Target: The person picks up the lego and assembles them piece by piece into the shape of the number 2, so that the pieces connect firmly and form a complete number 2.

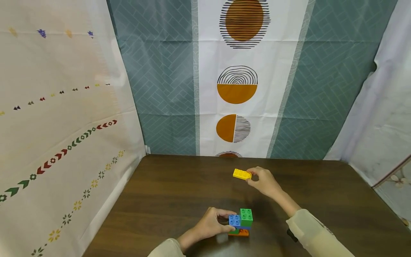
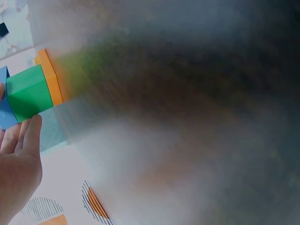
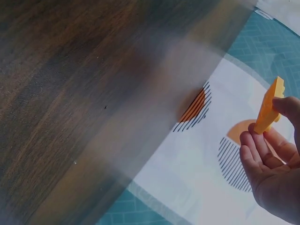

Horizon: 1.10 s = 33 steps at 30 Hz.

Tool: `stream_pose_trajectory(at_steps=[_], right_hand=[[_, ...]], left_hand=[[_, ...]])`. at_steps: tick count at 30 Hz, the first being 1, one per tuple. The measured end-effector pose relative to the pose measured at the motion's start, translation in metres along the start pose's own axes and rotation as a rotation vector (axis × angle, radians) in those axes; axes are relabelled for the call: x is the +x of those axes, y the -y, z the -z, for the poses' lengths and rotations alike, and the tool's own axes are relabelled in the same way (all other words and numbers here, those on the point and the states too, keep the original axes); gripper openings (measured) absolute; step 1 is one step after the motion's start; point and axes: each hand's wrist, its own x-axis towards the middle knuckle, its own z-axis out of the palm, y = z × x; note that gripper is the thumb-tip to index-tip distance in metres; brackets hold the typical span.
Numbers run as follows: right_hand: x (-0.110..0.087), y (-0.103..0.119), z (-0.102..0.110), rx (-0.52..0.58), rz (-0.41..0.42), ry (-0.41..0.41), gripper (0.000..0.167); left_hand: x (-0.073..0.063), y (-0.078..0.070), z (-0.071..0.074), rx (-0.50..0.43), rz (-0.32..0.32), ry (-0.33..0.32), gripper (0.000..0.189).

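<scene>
Within the table [image 1: 167, 189] edges — hands [image 1: 208, 223] [image 1: 265, 182] well apart, gripping bricks [image 1: 241, 174].

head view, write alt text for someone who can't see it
A person's right hand pinches a yellow brick over a dark brown table, while, lower in view, the left hand grips a stack of blue, green and orange bricks. Patterned cloth hangs behind the table.

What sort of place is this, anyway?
Probably an indoor tabletop workspace, screened off with fabric: patterned cloths hang behind and beside a dark wood-grained table, over which a person's right hand holds a yellow toy brick.
</scene>
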Motion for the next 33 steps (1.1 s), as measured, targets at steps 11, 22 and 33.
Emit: stream_pose_trajectory(at_steps=[11,22,33], right_hand=[[-0.010,-0.001,0.010,0.072,0.006,-0.011,0.033],[-0.017,0.010,0.015,0.103,0.024,-0.012,0.031],[-0.017,0.021,0.022,0.117,0.051,-0.041,0.031]], left_hand=[[0.000,-0.002,-0.001,0.013,0.006,-0.019,0.035],[0.000,0.000,0.000,0.012,-0.001,-0.006,0.036],[-0.001,-0.003,0.000,-0.012,0.014,-0.007,0.035]])
